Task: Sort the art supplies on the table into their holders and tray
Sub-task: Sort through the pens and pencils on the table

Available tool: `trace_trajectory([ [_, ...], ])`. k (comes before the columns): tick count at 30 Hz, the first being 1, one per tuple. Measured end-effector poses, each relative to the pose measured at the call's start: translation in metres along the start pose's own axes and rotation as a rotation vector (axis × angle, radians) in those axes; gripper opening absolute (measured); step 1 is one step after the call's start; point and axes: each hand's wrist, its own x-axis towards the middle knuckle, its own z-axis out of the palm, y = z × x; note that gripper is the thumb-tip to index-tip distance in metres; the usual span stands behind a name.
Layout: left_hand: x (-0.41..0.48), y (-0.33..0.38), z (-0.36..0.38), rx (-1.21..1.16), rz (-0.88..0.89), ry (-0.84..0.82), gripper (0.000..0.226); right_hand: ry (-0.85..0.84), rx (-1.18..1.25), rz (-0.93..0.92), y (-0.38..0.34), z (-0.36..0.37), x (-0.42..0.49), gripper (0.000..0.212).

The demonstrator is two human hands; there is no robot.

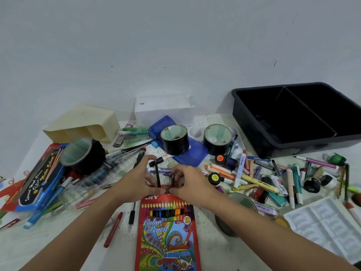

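A red colour pencil box (pixel 168 231) lies flat at the table's near middle, its top end under both hands. My left hand (pixel 136 181) pinches a thin dark pencil (pixel 157 176) that sticks up from the box's top. My right hand (pixel 188 182) curls its fingers round a second dark pencil (pixel 172 179) right beside it. The two thumbs meet at the box's opening. A black divided tray (pixel 252 122) stands at the back right. A cream holder (pixel 82 124) lies on its side at the back left, and a white box (pixel 164 111) stands against the wall.
Three black tape rolls (pixel 174 140) (pixel 217 138) (pixel 82 155) stand behind the hands, one on a blue lid (pixel 192 155). Markers, pens and paint jars (pixel 254 175) crowd the right. A white palette (pixel 328 225) lies at the near right, a watercolour box (pixel 39 177) at the left.
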Motion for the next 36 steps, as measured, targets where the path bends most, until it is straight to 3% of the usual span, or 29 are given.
trace_trajectory([
  [10,-0.003,0.001,-0.001,0.234,0.09,-0.009,0.039,-0.048,-0.01,0.031,-0.002,-0.004,0.001,0.034],
  [16,-0.01,0.004,0.001,0.416,0.126,0.005,0.038,-0.145,-0.059,0.015,-0.007,-0.009,0.002,0.03],
  [18,-0.011,0.006,0.0,0.421,0.142,0.001,0.038,-0.187,-0.153,-0.034,-0.011,-0.01,0.001,0.017],
  [21,-0.015,0.012,-0.002,0.461,0.18,-0.029,0.034,-0.21,-0.252,-0.107,-0.015,-0.009,-0.002,0.031],
  [25,-0.021,0.011,-0.002,0.56,0.259,-0.099,0.027,-0.213,-0.295,-0.122,-0.012,-0.006,-0.003,0.023],
  [36,-0.023,0.002,0.008,0.455,0.302,-0.053,0.021,-0.258,-0.246,-0.103,-0.007,-0.003,-0.001,0.018],
])
